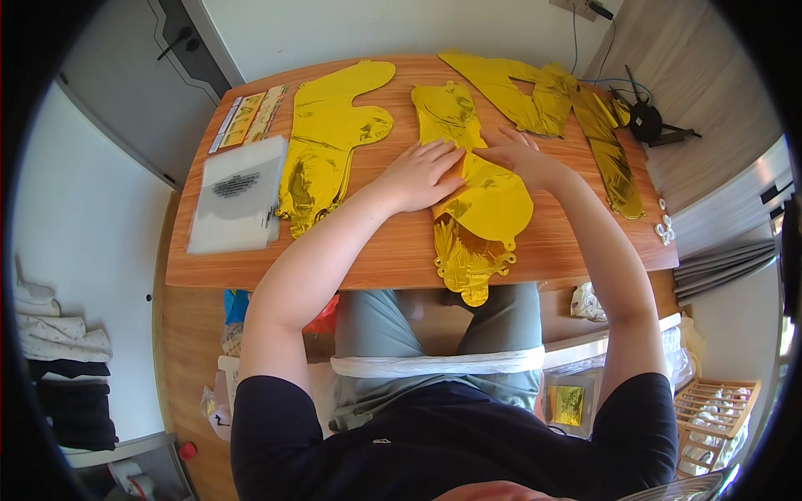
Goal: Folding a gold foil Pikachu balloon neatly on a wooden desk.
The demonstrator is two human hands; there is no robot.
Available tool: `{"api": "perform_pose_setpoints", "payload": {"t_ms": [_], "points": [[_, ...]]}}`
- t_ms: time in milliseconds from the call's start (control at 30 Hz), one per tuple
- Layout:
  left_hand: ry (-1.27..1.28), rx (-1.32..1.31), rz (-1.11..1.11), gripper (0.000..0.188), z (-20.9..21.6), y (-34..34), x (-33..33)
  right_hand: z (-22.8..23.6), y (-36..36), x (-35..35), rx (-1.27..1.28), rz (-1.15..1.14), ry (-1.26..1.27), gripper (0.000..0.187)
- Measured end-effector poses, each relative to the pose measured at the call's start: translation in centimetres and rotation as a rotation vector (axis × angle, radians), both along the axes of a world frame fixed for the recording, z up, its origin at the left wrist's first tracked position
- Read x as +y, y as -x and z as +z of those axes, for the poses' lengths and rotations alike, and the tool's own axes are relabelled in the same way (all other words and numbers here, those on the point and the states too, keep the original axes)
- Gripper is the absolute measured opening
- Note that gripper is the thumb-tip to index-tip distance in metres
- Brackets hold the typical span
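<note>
A flat gold foil balloon [494, 200] lies lengthwise on the wooden table [380, 259] in front of me, its crinkled lower end hanging over the near edge. Across its left side rests my left hand [420, 174], open, palm down with fingers stretched to the right. My right hand [522, 157] lies on the balloon's right edge, fingers extended and pointing left, close to the left fingertips. Neither hand grips anything that I can see. A second gold foil balloon [330, 125] lies left of the hands, and a third, angular gold balloon [518, 92] is spread at the far right.
Clear plastic bags [238, 196] are stacked at the table's left, below a printed card [242, 119]. A black router [645, 122] with cables stands at the right back corner. Small white rings [664, 230] lie at the right edge. A white-rimmed bin [439, 364] sits at my lap.
</note>
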State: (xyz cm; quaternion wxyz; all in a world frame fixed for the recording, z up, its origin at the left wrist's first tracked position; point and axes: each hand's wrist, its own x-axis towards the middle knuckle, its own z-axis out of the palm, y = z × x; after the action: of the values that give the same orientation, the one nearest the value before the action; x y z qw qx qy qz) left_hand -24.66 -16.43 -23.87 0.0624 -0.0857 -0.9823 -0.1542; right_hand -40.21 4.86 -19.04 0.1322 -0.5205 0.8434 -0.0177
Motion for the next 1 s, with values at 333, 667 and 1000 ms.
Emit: {"api": "perform_pose_setpoints", "payload": {"t_ms": [333, 667, 1000], "points": [[0.079, 0.0, -0.01, 0.075, -0.6, -0.1, -0.1, -1.7, 0.9, 1.7, -0.17, 0.04, 0.329, 0.071], [0.127, 0.005, -0.02, 0.086, -0.2, -0.4, 0.3, -3.0, 2.0, 2.2, -0.134, 0.113, 0.401, 0.052], [0.131, 0.022, -0.018, 0.085, -0.4, 0.0, 0.3, -0.7, -0.1, 0.5, 0.138, 0.218, 0.677, 0.018]]}}
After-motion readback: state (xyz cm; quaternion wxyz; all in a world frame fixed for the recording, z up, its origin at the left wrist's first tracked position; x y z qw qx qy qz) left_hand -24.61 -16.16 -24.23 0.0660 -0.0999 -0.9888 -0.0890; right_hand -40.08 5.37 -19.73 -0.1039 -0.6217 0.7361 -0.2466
